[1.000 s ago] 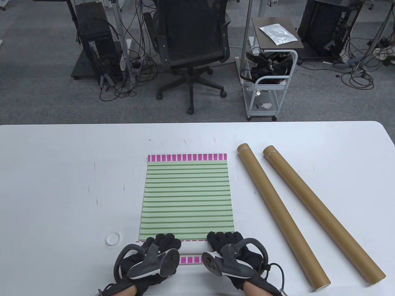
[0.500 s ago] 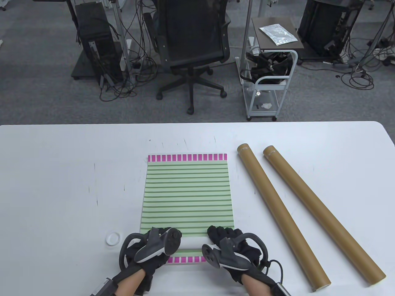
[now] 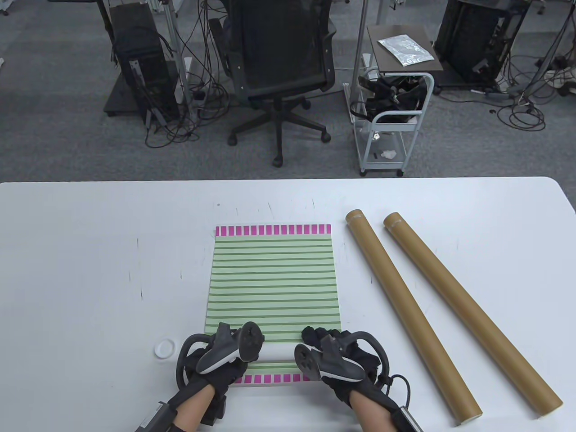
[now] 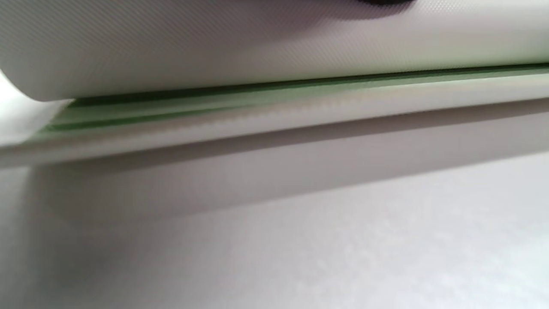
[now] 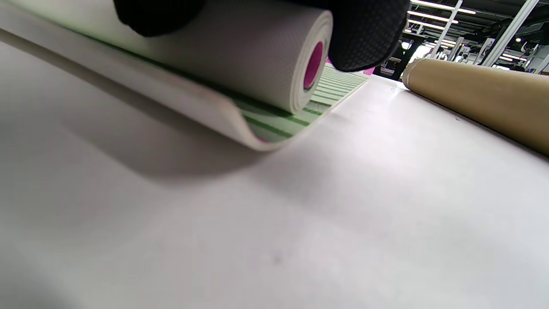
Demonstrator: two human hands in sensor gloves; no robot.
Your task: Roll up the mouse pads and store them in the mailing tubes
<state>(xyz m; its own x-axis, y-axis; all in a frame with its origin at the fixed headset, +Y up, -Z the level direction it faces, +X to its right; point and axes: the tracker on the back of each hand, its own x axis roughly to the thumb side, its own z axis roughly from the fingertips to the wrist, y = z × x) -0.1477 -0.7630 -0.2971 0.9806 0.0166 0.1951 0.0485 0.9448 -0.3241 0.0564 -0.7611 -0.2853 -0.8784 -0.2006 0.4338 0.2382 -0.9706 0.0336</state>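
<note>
Gripping a half-formed roll near the front edge of the white surface (image 3: 81,270), two black-gloved hands curl over the white underside of a green-striped rectangular mouse pad with magenta-checked end bands (image 3: 272,283). The left hand (image 3: 216,364) clasps the roll's left end and the right hand (image 3: 342,360) its right end, each with a grey tracker strapped to its back. In the table view the rolled part shows as a white band between the two hands, lying across the pad's near end; a second strip of green and magenta shows just in front of the roll, closer to the front edge, and whether it belongs to the same pad cannot be told. The rest of the pad lies flat, reaching toward the middle of the surface, its far magenta band farthest from the person. The right wrist view shows the roll's open end with magenta at its core, black fingertips (image 5: 364,34) wrapped over the top. The left wrist view shows only the roll's pale side above a green edge, blurred. Two long brown cardboard mailing tubes (image 3: 407,310) lie side by side to the pad's right, apart from it, angled toward the front right corner. A small white ring-shaped cap (image 3: 164,348) sits just left of the left hand
</note>
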